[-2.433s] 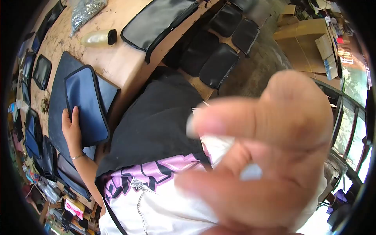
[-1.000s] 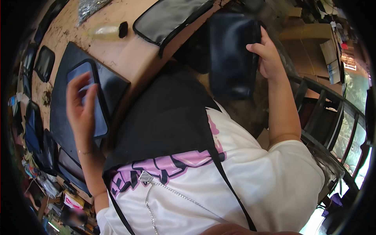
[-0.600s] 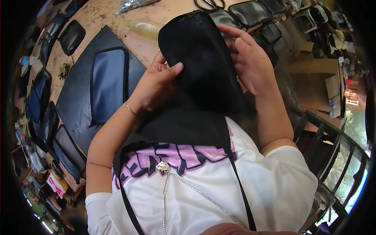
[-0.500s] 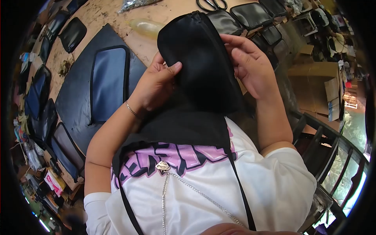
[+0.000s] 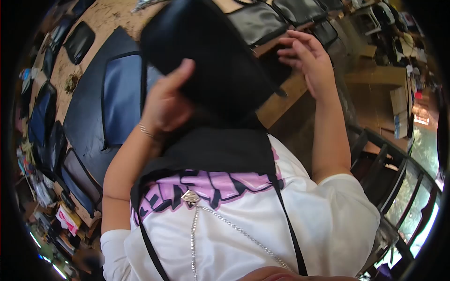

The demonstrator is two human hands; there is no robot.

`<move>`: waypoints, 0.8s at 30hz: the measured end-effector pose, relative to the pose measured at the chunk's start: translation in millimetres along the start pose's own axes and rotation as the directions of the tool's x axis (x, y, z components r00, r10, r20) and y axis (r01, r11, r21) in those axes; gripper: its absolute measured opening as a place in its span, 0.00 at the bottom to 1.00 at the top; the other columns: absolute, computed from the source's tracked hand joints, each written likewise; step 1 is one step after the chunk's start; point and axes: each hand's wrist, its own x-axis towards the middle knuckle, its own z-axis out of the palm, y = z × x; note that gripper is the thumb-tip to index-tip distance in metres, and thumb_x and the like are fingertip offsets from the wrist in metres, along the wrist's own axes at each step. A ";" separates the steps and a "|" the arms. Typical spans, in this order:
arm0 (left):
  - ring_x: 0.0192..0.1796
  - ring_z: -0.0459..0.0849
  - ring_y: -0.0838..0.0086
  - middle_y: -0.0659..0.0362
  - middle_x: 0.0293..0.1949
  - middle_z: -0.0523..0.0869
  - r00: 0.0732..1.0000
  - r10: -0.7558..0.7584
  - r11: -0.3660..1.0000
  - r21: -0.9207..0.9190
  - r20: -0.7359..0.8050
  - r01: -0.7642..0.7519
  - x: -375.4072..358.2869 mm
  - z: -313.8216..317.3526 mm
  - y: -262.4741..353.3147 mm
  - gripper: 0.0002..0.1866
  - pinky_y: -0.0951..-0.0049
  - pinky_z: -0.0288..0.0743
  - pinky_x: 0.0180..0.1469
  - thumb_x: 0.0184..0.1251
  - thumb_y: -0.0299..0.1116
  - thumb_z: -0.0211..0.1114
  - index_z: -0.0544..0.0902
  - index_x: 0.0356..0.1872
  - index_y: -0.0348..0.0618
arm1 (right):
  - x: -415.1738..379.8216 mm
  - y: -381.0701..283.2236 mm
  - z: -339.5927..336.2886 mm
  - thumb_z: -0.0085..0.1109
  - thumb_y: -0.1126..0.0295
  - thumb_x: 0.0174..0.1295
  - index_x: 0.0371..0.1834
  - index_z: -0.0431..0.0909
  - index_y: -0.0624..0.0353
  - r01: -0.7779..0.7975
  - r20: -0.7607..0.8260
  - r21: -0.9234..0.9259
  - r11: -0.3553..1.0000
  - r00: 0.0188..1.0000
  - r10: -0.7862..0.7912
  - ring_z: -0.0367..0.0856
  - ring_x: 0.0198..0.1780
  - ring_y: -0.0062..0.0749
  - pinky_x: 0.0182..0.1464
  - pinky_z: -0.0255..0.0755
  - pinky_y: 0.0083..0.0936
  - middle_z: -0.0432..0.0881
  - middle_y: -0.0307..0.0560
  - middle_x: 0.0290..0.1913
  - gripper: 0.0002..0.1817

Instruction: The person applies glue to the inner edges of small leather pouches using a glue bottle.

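Observation:
A black zippered pouch, blurred by motion, is tilted in front of me above the black apron. My left hand grips its left side, thumb on the near face and the other fingers hidden behind it. A small zipper end sticks out at the pouch's lower right corner. To the right of the pouch, my right hand is apart from it, fingers spread and slightly curled, holding nothing. Left of my left hand, a dark blue panel with black edging lies on a large black sheet.
More dark pouches lie at the table's far right, and a black one lies at the far left. Several others line the left edge. A cardboard box stands on the right, beyond a black chair frame.
The pouch has swung left and toward the camera in my left hand, and its tilt has changed. My right hand has let go of its right edge and moved slightly away.

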 end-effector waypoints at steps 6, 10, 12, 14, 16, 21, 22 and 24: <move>0.66 0.79 0.56 0.49 0.64 0.81 0.958 0.258 0.964 -0.106 0.124 -0.245 -23.5 -30.6 30.7 0.24 0.52 0.68 0.72 0.80 0.43 0.51 0.76 0.65 0.36 | 51.8 213.1 -155.2 0.71 0.52 0.62 0.58 0.78 0.54 -0.547 -0.439 -0.383 0.745 0.817 0.374 0.81 0.37 0.24 0.40 0.78 0.24 0.82 0.39 0.44 0.26; 0.65 0.80 0.56 0.49 0.62 0.82 0.964 0.265 0.963 -0.053 0.038 -0.263 -27.0 -37.7 31.8 0.22 0.53 0.69 0.71 0.80 0.42 0.52 0.77 0.64 0.35 | 46.9 266.9 -123.0 0.75 0.50 0.56 0.66 0.72 0.64 -0.666 -0.614 -0.538 0.516 0.730 0.302 0.84 0.50 0.39 0.54 0.78 0.36 0.84 0.54 0.53 0.40; 0.64 0.81 0.56 0.48 0.61 0.83 0.964 0.265 0.963 -0.050 0.005 -0.264 -24.9 -39.4 29.0 0.22 0.54 0.70 0.70 0.80 0.41 0.53 0.77 0.63 0.35 | 48.1 271.6 -105.8 0.76 0.51 0.54 0.67 0.70 0.66 -0.674 -0.654 -0.636 0.376 0.729 0.200 0.84 0.54 0.42 0.58 0.76 0.37 0.83 0.57 0.55 0.43; 0.63 0.81 0.56 0.48 0.61 0.83 0.963 0.268 0.963 -0.026 -0.015 -0.268 -23.8 -36.7 29.2 0.22 0.54 0.70 0.70 0.79 0.41 0.53 0.78 0.63 0.35 | 52.3 273.7 -106.4 0.74 0.57 0.57 0.69 0.67 0.66 -0.607 -0.572 -0.677 0.416 0.790 0.221 0.82 0.58 0.43 0.61 0.74 0.37 0.81 0.57 0.59 0.41; 0.63 0.81 0.56 0.48 0.61 0.83 0.959 0.281 0.959 -0.017 -0.022 -0.282 -23.6 -32.8 31.4 0.22 0.55 0.71 0.69 0.79 0.40 0.53 0.78 0.63 0.34 | 51.3 270.3 -109.0 0.72 0.65 0.58 0.71 0.64 0.64 -0.505 -0.505 -0.479 0.718 0.828 0.245 0.79 0.61 0.45 0.64 0.73 0.38 0.79 0.56 0.61 0.39; 0.64 0.81 0.57 0.49 0.62 0.82 0.942 0.335 0.942 -0.008 0.015 -0.335 -26.5 -37.7 41.9 0.22 0.57 0.71 0.70 0.78 0.38 0.54 0.77 0.63 0.34 | -1.2 168.6 -113.9 0.65 0.80 0.58 0.71 0.66 0.59 -0.108 -0.287 0.376 0.920 0.931 0.227 0.77 0.64 0.42 0.69 0.70 0.40 0.78 0.49 0.64 0.35; 0.64 0.81 0.57 0.49 0.63 0.82 0.940 0.342 0.939 0.012 0.014 -0.342 -25.9 -38.3 43.3 0.21 0.58 0.70 0.70 0.78 0.37 0.54 0.77 0.64 0.33 | -10.4 157.5 -125.7 0.66 0.80 0.58 0.69 0.68 0.60 -0.119 -0.217 0.414 0.903 0.950 0.224 0.79 0.62 0.41 0.67 0.72 0.40 0.80 0.48 0.61 0.33; 0.62 0.82 0.57 0.48 0.61 0.83 0.933 0.355 0.935 0.038 -0.056 -0.353 -22.4 -38.5 44.0 0.21 0.57 0.72 0.68 0.79 0.38 0.54 0.77 0.63 0.33 | -24.4 136.3 -134.7 0.66 0.80 0.57 0.67 0.72 0.60 -0.115 -0.144 0.453 0.884 0.969 0.200 0.82 0.59 0.40 0.64 0.75 0.39 0.82 0.48 0.59 0.31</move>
